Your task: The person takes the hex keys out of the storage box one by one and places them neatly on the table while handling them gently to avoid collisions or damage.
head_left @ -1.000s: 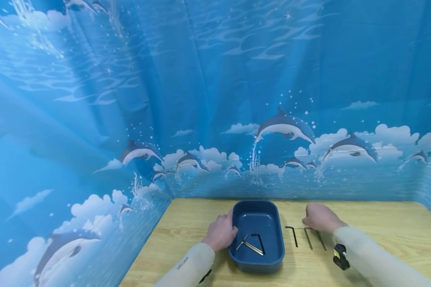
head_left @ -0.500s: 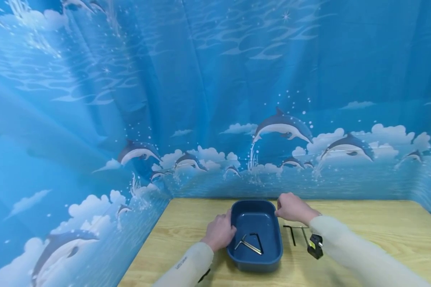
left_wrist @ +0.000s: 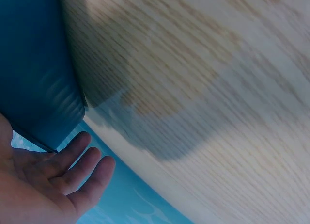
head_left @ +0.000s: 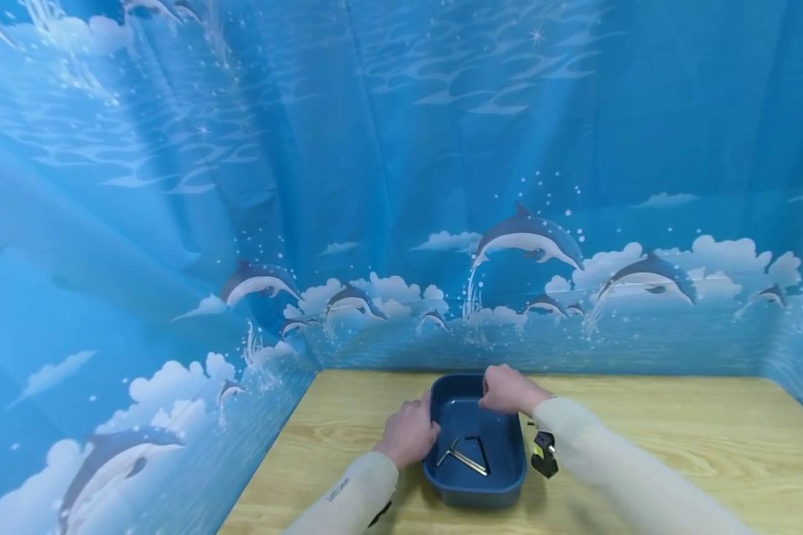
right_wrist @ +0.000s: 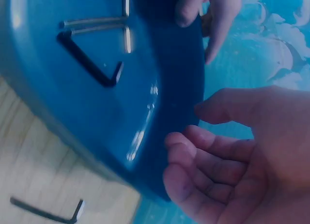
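While wood-grain table below, dolphin curtain behind.

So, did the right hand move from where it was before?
Yes, to the left. Against the table, the right hand went from beyond the blue box's right side to over its right rim.

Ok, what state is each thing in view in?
Blue bin: upright, open-topped.
Two gold hex keys: lying in the bin, long arms side by side.
Black hex key: lying in the bin.
Dark hex key: lying on the table beside the bin.
Left hand: grips the bin's rim.
Right hand: fingers bent, at the bin's far-right corner; holding unclear.
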A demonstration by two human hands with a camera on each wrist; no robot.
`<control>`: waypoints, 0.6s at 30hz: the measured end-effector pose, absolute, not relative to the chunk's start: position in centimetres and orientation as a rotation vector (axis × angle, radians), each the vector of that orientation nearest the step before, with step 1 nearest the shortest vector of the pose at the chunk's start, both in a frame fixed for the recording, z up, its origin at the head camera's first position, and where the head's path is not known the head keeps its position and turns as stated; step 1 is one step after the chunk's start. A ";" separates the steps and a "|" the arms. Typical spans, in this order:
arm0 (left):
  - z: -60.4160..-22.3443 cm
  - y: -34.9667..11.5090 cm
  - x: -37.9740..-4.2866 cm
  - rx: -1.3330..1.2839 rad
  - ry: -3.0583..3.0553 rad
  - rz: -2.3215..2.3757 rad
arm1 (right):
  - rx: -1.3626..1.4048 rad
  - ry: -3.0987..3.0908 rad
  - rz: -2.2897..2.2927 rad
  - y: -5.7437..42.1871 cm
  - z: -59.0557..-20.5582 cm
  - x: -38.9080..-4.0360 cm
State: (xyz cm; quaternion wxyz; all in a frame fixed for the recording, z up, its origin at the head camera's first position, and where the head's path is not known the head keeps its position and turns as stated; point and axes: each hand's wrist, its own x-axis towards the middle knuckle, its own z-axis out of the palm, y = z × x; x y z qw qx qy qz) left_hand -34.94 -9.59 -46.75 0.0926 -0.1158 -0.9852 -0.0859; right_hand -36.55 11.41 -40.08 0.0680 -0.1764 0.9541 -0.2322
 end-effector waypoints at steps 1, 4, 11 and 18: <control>-46.8 -9.6 -35.0 -0.345 -2.925 -0.255 | -0.535 2.862 -0.690 11.1 -40.2 -36.5; -46.7 -9.6 -34.9 -0.346 -2.929 -0.249 | -0.538 2.839 -0.662 10.2 -40.6 -36.6; -46.7 -9.6 -35.0 -0.344 -2.923 -0.223 | -0.514 2.825 -0.596 8.8 -41.7 -36.8; -46.8 -9.7 -35.1 -0.346 -2.918 -0.219 | -0.483 2.816 -0.534 8.0 -42.4 -37.1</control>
